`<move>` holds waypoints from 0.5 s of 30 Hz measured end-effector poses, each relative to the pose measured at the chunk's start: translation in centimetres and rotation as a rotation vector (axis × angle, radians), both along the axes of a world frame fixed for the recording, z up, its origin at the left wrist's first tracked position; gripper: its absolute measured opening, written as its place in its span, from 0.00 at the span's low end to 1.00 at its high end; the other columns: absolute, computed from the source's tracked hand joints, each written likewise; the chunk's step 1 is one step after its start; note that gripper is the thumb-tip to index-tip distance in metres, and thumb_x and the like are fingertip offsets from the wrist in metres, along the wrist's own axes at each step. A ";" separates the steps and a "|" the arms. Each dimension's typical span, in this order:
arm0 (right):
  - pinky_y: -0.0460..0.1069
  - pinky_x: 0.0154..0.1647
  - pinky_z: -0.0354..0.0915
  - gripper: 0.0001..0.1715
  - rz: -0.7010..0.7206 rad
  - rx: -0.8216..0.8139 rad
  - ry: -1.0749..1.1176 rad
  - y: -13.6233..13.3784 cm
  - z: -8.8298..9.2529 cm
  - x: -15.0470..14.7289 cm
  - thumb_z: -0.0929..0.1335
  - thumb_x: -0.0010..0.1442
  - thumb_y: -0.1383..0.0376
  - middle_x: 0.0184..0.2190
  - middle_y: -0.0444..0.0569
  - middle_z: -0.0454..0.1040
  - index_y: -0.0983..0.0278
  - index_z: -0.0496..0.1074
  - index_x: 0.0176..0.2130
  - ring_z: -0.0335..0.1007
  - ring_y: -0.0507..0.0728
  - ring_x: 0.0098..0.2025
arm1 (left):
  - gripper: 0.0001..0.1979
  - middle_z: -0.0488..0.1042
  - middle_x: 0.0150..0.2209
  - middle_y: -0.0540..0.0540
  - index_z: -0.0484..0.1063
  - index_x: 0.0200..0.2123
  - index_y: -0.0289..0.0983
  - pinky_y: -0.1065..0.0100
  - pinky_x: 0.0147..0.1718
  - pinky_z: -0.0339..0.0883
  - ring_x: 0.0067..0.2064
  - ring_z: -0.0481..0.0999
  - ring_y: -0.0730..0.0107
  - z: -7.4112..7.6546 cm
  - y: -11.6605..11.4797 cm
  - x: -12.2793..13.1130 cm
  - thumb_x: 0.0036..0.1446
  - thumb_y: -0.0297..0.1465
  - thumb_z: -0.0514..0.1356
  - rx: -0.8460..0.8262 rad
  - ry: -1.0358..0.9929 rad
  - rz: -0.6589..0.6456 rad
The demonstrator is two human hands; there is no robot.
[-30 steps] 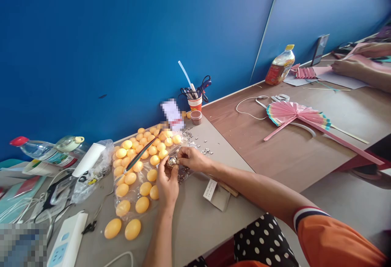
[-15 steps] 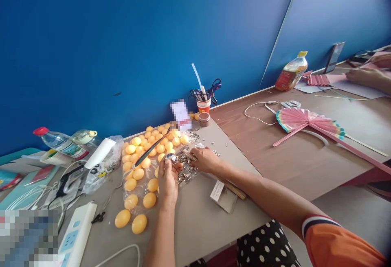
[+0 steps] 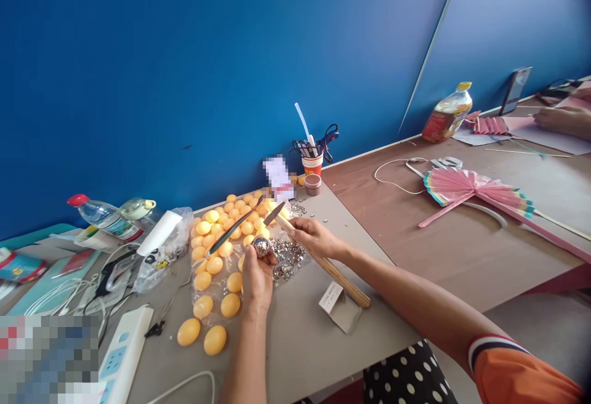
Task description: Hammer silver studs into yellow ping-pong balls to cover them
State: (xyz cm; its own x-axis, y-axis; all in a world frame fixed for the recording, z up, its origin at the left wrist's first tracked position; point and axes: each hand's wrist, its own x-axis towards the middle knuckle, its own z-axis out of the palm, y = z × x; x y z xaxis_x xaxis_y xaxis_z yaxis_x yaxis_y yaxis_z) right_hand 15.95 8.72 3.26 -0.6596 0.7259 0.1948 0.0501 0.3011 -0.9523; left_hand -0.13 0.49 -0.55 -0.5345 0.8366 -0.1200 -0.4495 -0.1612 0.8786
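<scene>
From here I make out a glossy metallic finish on the ball (image 3: pixel 261 246) and bright, shiny metal on the beads (image 3: pixel 290 256). The blade (image 3: pixel 276 212) looks like grey metal, its handle (image 3: pixel 285 225) pale wood. To me the yellow balls (image 3: pixel 215 340) seem smooth plastic, the film (image 3: pixel 220 287) clear and crinkled. The counter (image 3: pixel 295 348) looks smooth, the fan (image 3: pixel 455 186) pleated paper, the sleeve (image 3: pixel 521 373) cloth.

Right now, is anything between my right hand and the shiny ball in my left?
Nothing visible blocks your right hand from the shiny ball in your left hand. Small metal pieces show between them, but seem to lie lower.
</scene>
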 end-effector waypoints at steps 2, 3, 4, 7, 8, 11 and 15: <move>0.46 0.28 0.56 0.11 0.049 -0.007 0.064 -0.4 0.3 0.1 0.63 0.61 0.59 0.27 0.42 0.64 0.65 0.68 0.36 0.57 0.50 0.28 | 0.20 0.70 0.24 0.50 0.69 0.29 0.40 0.67 0.24 0.64 0.24 0.68 0.70 0.0 -0.1 0.0 0.57 0.52 0.60 -0.005 0.078 -0.003; 0.46 0.28 0.56 0.12 0.071 0.000 0.062 -0.5 0.4 0.1 0.64 0.60 0.59 0.28 0.42 0.64 0.65 0.69 0.37 0.57 0.50 0.28 | 0.21 0.69 0.24 0.50 0.69 0.29 0.40 0.67 0.24 0.64 0.24 0.67 0.70 0.1 -0.1 0.0 0.57 0.53 0.59 -0.009 0.102 -0.003; 0.46 0.29 0.56 0.11 0.099 0.009 0.038 -0.6 0.3 0.1 0.64 0.60 0.59 0.28 0.42 0.64 0.65 0.69 0.37 0.57 0.50 0.28 | 0.21 0.69 0.24 0.50 0.69 0.29 0.40 0.67 0.24 0.63 0.24 0.67 0.70 0.1 -0.2 0.0 0.57 0.53 0.59 -0.017 0.113 0.000; 0.45 0.29 0.56 0.10 0.163 0.040 -0.060 -0.5 0.2 0.1 0.65 0.59 0.61 0.26 0.41 0.64 0.66 0.70 0.35 0.57 0.50 0.28 | 0.23 0.69 0.24 0.50 0.68 0.29 0.39 0.68 0.24 0.63 0.24 0.65 0.72 0.3 -0.4 0.0 0.55 0.55 0.60 -0.048 0.106 0.026; 0.45 0.29 0.56 0.10 0.167 0.046 -0.062 -0.4 0.2 0.2 0.66 0.59 0.61 0.26 0.41 0.64 0.66 0.70 0.36 0.57 0.50 0.28 | 0.24 0.69 0.25 0.50 0.69 0.30 0.39 0.68 0.24 0.63 0.24 0.65 0.73 0.4 -0.4 0.1 0.54 0.55 0.60 -0.057 0.106 0.031; 0.45 0.29 0.56 0.14 0.138 0.056 0.029 -0.5 0.3 0.3 0.65 0.61 0.59 0.30 0.43 0.66 0.67 0.71 0.41 0.58 0.50 0.29 | 0.26 0.69 0.25 0.51 0.71 0.33 0.37 0.70 0.24 0.63 0.24 0.65 0.74 0.4 -0.6 0.1 0.54 0.57 0.60 -0.062 0.117 0.043; 0.45 0.28 0.55 0.10 0.098 0.094 -0.087 -1.1 0.8 0.2 0.64 0.60 0.62 0.26 0.42 0.65 0.66 0.71 0.36 0.57 0.50 0.27 | 0.28 0.67 0.22 0.50 0.70 0.30 0.38 0.68 0.22 0.62 0.22 0.64 0.73 0.0 -0.7 -0.1 0.58 0.58 0.54 -0.116 0.244 0.061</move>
